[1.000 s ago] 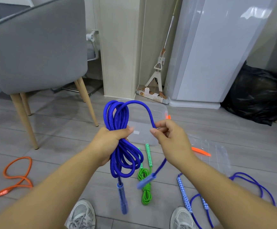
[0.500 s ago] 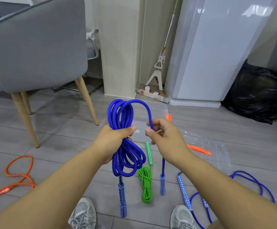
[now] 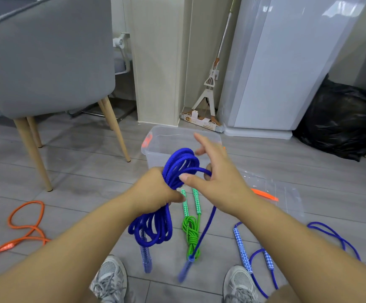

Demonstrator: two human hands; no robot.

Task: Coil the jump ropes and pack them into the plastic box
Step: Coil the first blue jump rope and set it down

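Shoes (image 3: 109, 278) sat nearest, toes on grey floor. Just beyond, the left hand (image 3: 153, 193) was clenched around the waist of the blue rope coil (image 3: 156, 228), loops hanging below the fist and one clear handle (image 3: 146, 258) dangling. The right hand (image 3: 217, 176) pinched the free strand crossing the bundle, other fingers spread; its tail (image 3: 204, 232) ran down to a second handle. Likely step: wrapping the tail round the coil. Best kept taut, turns stacked close, left grip unrelaxed. A green rope (image 3: 190, 228) lay bundled on the floor; another blue rope (image 3: 265, 254) right and an orange rope (image 3: 22, 228) left lay loose. The plastic box (image 3: 156, 141) stood open just beyond the hands.
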